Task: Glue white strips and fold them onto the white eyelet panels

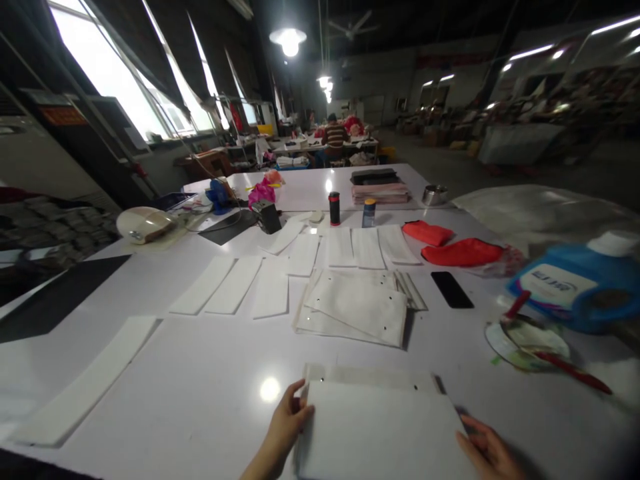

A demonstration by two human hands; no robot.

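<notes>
A white rectangular sheet (380, 427) lies at the table's near edge, over a translucent pale sheet (370, 375) with small dark holes along its far edge. My left hand (290, 420) pinches the left edge between thumb and fingers. At the right edge, my right hand (487, 448) is closed on the sheet, its fingers partly under it. The sheet's near side runs out of view. Just beyond sits a loose stack of pale sheets (357, 303) with small dark holes. Several white strips (273, 287) lie around that stack.
On the right are a black phone (452, 289), a dish (530, 341) with red-handled brushes, a blue jug (583, 283) and red cloth pieces (463, 252). A long white strip (95, 380) lies left. Farther back stand a black bottle (335, 208) and folded fabric (380, 195). Another person (335, 133) sits far off.
</notes>
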